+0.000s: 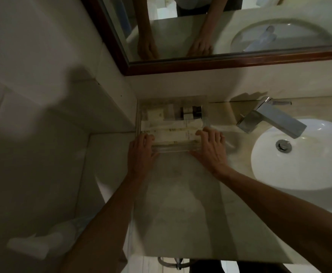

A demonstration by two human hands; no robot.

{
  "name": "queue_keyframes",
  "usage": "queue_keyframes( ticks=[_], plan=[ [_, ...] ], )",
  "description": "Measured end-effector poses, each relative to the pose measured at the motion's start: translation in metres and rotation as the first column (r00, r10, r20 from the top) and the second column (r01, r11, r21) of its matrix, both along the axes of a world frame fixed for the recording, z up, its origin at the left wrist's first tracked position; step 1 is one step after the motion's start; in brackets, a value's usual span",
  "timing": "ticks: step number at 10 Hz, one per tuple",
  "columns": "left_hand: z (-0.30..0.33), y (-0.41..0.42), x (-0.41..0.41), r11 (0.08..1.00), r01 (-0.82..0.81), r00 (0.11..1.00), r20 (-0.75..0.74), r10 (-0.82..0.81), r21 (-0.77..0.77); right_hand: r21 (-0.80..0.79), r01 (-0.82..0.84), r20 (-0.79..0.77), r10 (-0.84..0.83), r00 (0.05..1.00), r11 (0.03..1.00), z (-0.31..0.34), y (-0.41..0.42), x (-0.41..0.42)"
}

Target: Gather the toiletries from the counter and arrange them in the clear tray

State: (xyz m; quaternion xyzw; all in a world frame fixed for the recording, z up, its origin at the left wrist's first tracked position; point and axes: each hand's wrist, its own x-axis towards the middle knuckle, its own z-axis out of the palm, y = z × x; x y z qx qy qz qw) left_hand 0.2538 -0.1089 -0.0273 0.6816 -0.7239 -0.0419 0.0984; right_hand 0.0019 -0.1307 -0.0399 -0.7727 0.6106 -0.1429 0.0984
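Note:
The clear tray [174,149] sits in the back left corner of the counter, against the wall under the mirror. Inside it lie several white packets [173,133] side by side, a small white box [156,114] at the back left, and small dark-capped bottles [191,112] at the back right. My left hand [141,150] grips the tray's near left corner, fingers curled over the rim. At the near right corner my right hand [210,146] holds the tray the same way, fingers reaching over the packets.
A white oval sink [307,154] with a chrome faucet [269,119] lies to the right. A wood-framed mirror [220,62] hangs above. The pale stone counter [181,203] stretches toward me. A tiled wall stands on the left, with a bin bag [62,231] below.

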Motion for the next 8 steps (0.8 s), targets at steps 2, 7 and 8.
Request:
queue_keyframes(
  ticks=[2, 7, 8],
  plan=[
    [-0.001, -0.024, 0.006, 1.0, -0.015, 1.0, 0.018, 0.015, 0.005, 0.019, -0.021, -0.012, 0.021, 1.0, 1.0, 0.011, -0.024, 0.005],
    [-0.001, 0.017, -0.021, 0.969, -0.237, 0.967, -0.077, 0.242, 0.067, 0.136, 0.009, 0.071, -0.019, 0.997, 0.991, 0.021, -0.013, -0.023],
    [-0.005, 0.057, -0.041, 0.96, -0.274, 0.949, -0.143, 0.28, 0.065, 0.197, 0.005, 0.101, -0.025, 0.995, 0.98, 0.026, 0.016, -0.047]
  ],
)
